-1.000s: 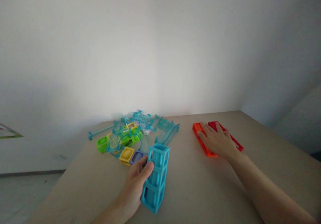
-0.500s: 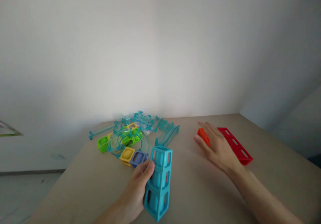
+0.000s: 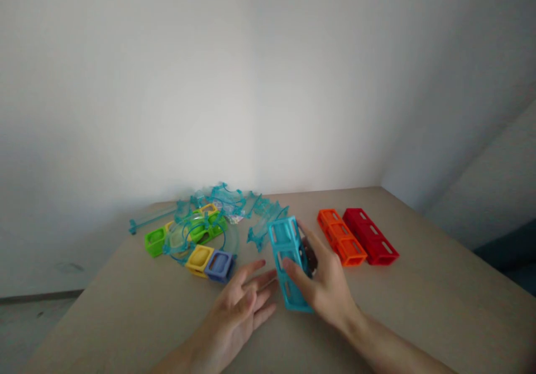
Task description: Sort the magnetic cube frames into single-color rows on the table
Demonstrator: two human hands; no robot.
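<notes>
A light-blue stack of hollow building blocks (image 3: 288, 262) is gripped by my right hand (image 3: 324, 282), its thumb on the near face and the other fingers behind. Just left of it, my left hand (image 3: 240, 310) has its fingers apart, holding nothing; whether a fingertip touches the stack I cannot tell. Right of my hands, an orange block stack (image 3: 341, 237) lies flat beside a red block stack (image 3: 371, 235), both pointing away from me.
At the left lies a pile of clear teal-edged track pieces (image 3: 226, 198) with green blocks (image 3: 156, 241) among them. A yellow block (image 3: 200, 259) and a purple block (image 3: 219, 265) sit at its near side. Walls meet behind the tabletop (image 3: 125, 318).
The light-blue stack has passed from my left hand to my right. The orange stack, earlier under my right hand, now lies released beside the red one. My left hand has opened.
</notes>
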